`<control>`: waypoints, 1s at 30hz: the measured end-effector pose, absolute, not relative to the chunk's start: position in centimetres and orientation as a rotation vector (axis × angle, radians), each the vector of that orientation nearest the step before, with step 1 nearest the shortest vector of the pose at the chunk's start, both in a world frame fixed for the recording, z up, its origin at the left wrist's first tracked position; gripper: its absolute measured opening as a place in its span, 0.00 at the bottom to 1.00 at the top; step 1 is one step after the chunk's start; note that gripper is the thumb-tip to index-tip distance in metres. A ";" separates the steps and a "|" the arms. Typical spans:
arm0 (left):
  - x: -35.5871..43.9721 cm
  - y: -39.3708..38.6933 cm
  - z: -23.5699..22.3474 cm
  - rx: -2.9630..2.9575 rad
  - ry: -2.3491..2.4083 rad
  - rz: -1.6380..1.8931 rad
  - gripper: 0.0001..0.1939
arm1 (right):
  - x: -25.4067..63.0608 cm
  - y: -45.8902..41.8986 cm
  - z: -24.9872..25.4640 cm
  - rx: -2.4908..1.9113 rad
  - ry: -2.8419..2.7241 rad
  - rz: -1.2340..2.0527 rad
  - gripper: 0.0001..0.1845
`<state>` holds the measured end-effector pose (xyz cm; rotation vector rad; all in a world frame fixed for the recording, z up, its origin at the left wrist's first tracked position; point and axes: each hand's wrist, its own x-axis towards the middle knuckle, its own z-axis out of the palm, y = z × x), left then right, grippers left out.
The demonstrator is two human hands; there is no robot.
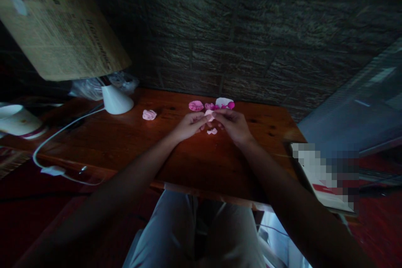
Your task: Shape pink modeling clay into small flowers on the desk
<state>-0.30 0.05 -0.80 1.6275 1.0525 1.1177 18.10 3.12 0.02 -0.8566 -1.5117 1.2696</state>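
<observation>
Over the middle of the wooden table, my left hand [192, 124] and my right hand [233, 123] meet around a pale pink soft piece [210, 114], thin like a petal or a bit of clay. Both hands pinch it between thumb and fingers. Just below them on the tabletop lies a small pale pink scrap [212, 131]. Behind the hands sit a flat pink piece [196, 106], a smaller crumpled pink piece [210, 106] and a white piece [224, 101] with a magenta lump [231, 105] by it. A pale pink crumpled lump [149, 114] rests farther left.
On the left stands a lamp with a newsprint shade [72, 29] and white base [116, 101]; its white cord [53, 140] hangs over the front edge. A white cup [19, 121] is at far left. A partly pixelated flat object [317, 176] lies at right. A stone wall [220, 29] rises behind.
</observation>
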 end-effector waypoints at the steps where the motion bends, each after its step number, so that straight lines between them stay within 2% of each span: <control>1: -0.3 0.1 -0.9 1.612 1.030 1.093 0.24 | 18.1 3.1 0.0 -0.854 -1.495 1.268 0.19; 13: -0.5 0.2 -1.0 1.584 1.018 1.158 0.17 | 18.1 3.1 -0.1 -0.891 -1.489 1.292 0.20; 20: -0.1 0.2 -1.1 1.611 0.936 1.127 0.27 | 18.1 2.8 0.3 -0.852 -1.552 1.395 0.20; 30: -0.6 0.2 -0.9 1.709 1.004 1.210 0.26 | 17.9 2.6 0.4 -0.872 -1.548 1.409 0.21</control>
